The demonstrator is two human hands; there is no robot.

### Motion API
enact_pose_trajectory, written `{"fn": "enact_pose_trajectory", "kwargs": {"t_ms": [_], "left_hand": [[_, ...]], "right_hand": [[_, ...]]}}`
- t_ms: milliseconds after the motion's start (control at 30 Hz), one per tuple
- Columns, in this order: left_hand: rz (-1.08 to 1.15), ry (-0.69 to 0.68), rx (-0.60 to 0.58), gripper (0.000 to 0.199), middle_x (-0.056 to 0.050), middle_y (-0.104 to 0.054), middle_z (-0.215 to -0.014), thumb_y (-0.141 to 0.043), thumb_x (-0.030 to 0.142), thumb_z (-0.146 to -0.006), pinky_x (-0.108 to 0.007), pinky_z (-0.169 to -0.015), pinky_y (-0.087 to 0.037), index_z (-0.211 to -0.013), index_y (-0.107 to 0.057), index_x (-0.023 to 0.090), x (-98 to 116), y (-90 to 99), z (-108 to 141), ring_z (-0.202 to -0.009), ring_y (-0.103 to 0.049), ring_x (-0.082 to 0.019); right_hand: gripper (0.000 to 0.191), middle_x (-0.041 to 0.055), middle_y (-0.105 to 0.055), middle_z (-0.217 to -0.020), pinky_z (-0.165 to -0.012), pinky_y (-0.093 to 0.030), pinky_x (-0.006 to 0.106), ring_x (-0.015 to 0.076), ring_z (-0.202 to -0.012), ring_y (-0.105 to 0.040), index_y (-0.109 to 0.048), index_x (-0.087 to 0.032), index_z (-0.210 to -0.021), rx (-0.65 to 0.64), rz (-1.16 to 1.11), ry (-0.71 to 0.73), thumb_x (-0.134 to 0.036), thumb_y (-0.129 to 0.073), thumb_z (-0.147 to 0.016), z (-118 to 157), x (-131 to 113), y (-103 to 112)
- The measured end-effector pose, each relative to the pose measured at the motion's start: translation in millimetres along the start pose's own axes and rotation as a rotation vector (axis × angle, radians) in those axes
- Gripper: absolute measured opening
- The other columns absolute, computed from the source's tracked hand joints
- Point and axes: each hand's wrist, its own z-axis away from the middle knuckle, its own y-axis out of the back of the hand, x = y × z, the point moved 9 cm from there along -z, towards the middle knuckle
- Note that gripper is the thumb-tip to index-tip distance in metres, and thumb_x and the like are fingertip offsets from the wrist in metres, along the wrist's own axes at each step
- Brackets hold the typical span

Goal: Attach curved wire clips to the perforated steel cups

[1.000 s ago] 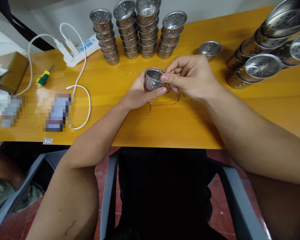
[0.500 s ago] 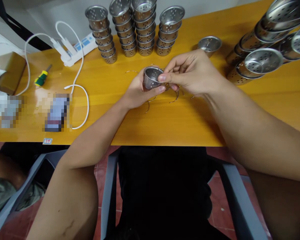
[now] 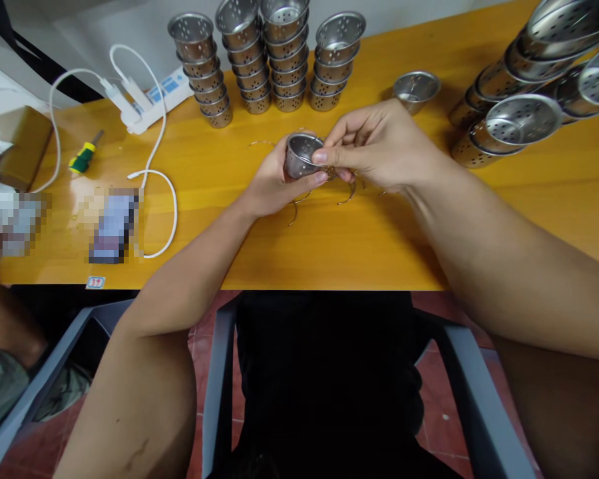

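My left hand (image 3: 279, 176) is wrapped round a small metal cup (image 3: 299, 150) with punched holes, just above the table. The cup's open mouth faces up and tilts toward me. At the right side of the rim, my right hand (image 3: 364, 143) is closed, its thumb pressed over the edge and its other fingers outside. Whether those fingers also hold a wire is hidden. Several thin curved wires (image 3: 348, 194) lie under and around the two hands, partly covered by them.
Stacks of perforated metal cups stand at the back (image 3: 289, 73) and right (image 3: 509, 126). A single cup (image 3: 416, 90) stands behind my right hand. On the left are a power strip (image 3: 154, 106), white cable (image 3: 176, 213), screwdriver (image 3: 84, 158), phone (image 3: 112, 226) and cardboard box (image 3: 30, 146).
My hands stay on the cup in nearly the same pose, with the view shifted slightly. At the far left edge, part of another person's hand has come into view beside the blurred item.
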Motion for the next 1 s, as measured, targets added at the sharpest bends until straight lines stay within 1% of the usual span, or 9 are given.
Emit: {"fn": "enact_pose_trajectory", "kwargs": {"t_ms": [133,267,467,633,700,767,833,900,1000], "left_hand": [[0.045,0.02,-0.019,0.115,-0.013,-0.08,-0.165,-0.111,0.095,-0.086,-0.058,-0.14,-0.067,-0.172,-0.067,0.032,2,-1.4,0,-0.157,-0.082,-0.037],[0.071,0.02,-0.031,0.115,-0.011,-0.079,-0.167,-0.111,0.092,-0.088,-0.059,-0.145,-0.064,-0.175,-0.064,0.032,3,-1.1,0,-0.162,-0.079,-0.038],[0.063,0.015,-0.041,0.114,-0.012,-0.079,-0.169,-0.111,0.092,-0.089,-0.058,-0.143,-0.066,-0.175,-0.065,0.032,4,0.6,2,-0.161,-0.08,-0.038],[-0.002,-0.011,-0.027,0.114,-0.011,-0.079,-0.166,-0.105,0.094,-0.093,-0.06,-0.143,-0.066,-0.179,-0.061,0.032,3,0.9,1,-0.159,-0.081,-0.037],[-0.048,-0.024,0.011,0.113,-0.012,-0.077,-0.168,-0.1,0.096,-0.096,-0.063,-0.147,-0.063,-0.18,-0.06,0.031,3,5.0,0,-0.162,-0.079,-0.039],[-0.091,-0.034,0.057,0.114,-0.014,-0.074,-0.173,-0.097,0.097,-0.097,-0.065,-0.15,-0.059,-0.182,-0.057,0.032,1,11.5,-1,-0.167,-0.075,-0.041],[-0.118,-0.045,0.088,0.116,-0.015,-0.072,-0.179,-0.096,0.097,-0.098,-0.064,-0.152,-0.058,-0.186,-0.052,0.035,-1,18.1,-1,-0.17,-0.073,-0.041],[-0.149,-0.05,0.107,0.118,-0.016,-0.07,-0.181,-0.093,0.096,-0.101,-0.064,-0.152,-0.058,-0.191,-0.045,0.038,-5,23.9,-3,-0.17,-0.073,-0.041],[-0.206,-0.057,0.134,0.119,-0.017,-0.067,-0.184,-0.088,0.094,-0.107,-0.065,-0.154,-0.055,-0.197,-0.034,0.038,-10,29.4,-5,-0.174,-0.071,-0.042]], "right_hand": [[0.066,-0.0008,-0.072,-0.068,-0.047,-0.043,0.031,0.0142,-0.056,-0.055,-0.089,-0.03,-0.087,-0.012,-0.008,-0.004,-0.081,-0.13,-0.079,0,0,-1],[0.07,-0.0002,-0.072,-0.069,-0.047,-0.043,0.031,0.0146,-0.057,-0.055,-0.088,-0.029,-0.088,-0.004,-0.014,0.003,-0.086,-0.128,-0.08,2,-3,-1],[0.067,0.0014,-0.074,-0.072,-0.049,-0.043,0.033,0.0158,-0.059,-0.054,-0.089,-0.028,-0.09,-0.011,-0.022,-0.002,-0.081,-0.13,-0.081,3,-4,-1],[0.065,0.0018,-0.072,-0.071,-0.055,-0.043,0.034,0.0173,-0.062,-0.054,-0.091,-0.028,-0.091,-0.013,0.041,0.059,-0.086,-0.12,-0.094,2,-2,1],[0.06,0.0043,-0.079,-0.08,-0.06,-0.046,0.036,0.0194,-0.067,-0.059,-0.095,-0.028,-0.099,0.041,0.075,0.129,-0.085,-0.116,-0.101,1,0,4],[0.055,0.0075,-0.088,-0.102,-0.067,-0.053,0.039,0.0223,-0.077,-0.066,-0.098,-0.03,-0.119,0.143,0.112,0.223,-0.08,-0.117,-0.102,1,0,10],[0.057,0.0091,-0.091,-0.126,-0.074,-0.059,0.043,0.0234,-0.083,-0.07,-0.097,-0.033,-0.131,0.24,0.169,0.285,-0.075,-0.119,-0.1,2,2,15],[0.05,0.0095,-0.089,-0.134,-0.082,-0.065,0.048,0.0258,-0.088,-0.072,-0.096,-0.037,-0.129,0.286,0.258,0.3,-0.074,-0.116,-0.103,4,3,17],[0.038,0.0118,-0.086,-0.131,-0.098,-0.072,0.056,0.0349,-0.106,-0.076,-0.097,-0.041,-0.121,0.27,0.369,0.328,-0.078,-0.102,-0.114,7,-2,13]]}}
